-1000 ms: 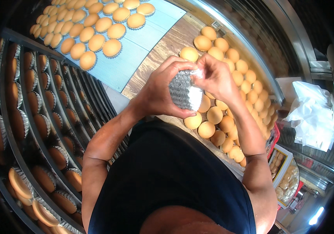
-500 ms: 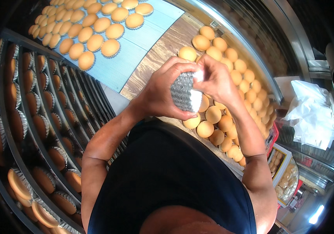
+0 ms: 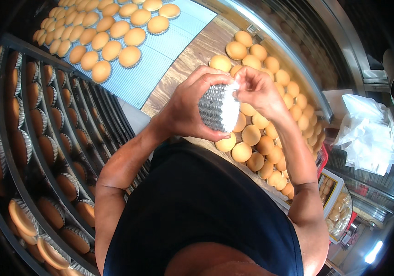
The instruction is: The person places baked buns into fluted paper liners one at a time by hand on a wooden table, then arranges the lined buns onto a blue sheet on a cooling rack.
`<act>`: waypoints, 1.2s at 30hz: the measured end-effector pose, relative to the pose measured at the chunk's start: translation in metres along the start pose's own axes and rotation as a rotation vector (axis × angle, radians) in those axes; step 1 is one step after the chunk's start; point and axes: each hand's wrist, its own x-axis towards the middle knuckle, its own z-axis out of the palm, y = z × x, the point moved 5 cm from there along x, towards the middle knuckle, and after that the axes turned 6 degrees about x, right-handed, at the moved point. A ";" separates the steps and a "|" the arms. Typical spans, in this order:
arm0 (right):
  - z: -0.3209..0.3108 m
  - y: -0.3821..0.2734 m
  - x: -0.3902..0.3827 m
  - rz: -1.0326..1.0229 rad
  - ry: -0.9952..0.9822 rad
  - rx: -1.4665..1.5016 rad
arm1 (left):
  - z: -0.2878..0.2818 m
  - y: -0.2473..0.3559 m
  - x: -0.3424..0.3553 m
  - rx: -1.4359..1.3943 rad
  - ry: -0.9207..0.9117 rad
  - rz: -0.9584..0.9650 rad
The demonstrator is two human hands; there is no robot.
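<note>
My left hand [image 3: 183, 106] is wrapped round a tall stack of fluted silver foil cups [image 3: 210, 108], tilted on its side above the buns, with white showing along its right end [image 3: 229, 115]. My right hand [image 3: 259, 92] pinches at the white upper part of that end, thumb and forefinger close together; whether it grips one cup or a paper layer I cannot tell. Golden round buns [image 3: 251, 135] sit densely on the wooden board [image 3: 174, 78] beneath and to the right of my hands.
A blue ribbed mat [image 3: 169, 46] at upper left carries many buns in foil cups [image 3: 129, 56]. A dark slatted rack [image 3: 18, 175] of baked rounds fills the left side. At right are white plastic sheets [image 3: 365, 138], a red crate [image 3: 324, 156] and a framed bread display [image 3: 337, 207].
My right hand has shifted slightly to the right, its fingers drawn back a little, so more of the white end shows. My left hand and the stack stay nearly in place.
</note>
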 end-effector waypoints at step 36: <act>0.020 0.013 -0.002 0.080 0.063 0.169 | -0.010 0.000 -0.004 0.058 0.015 0.047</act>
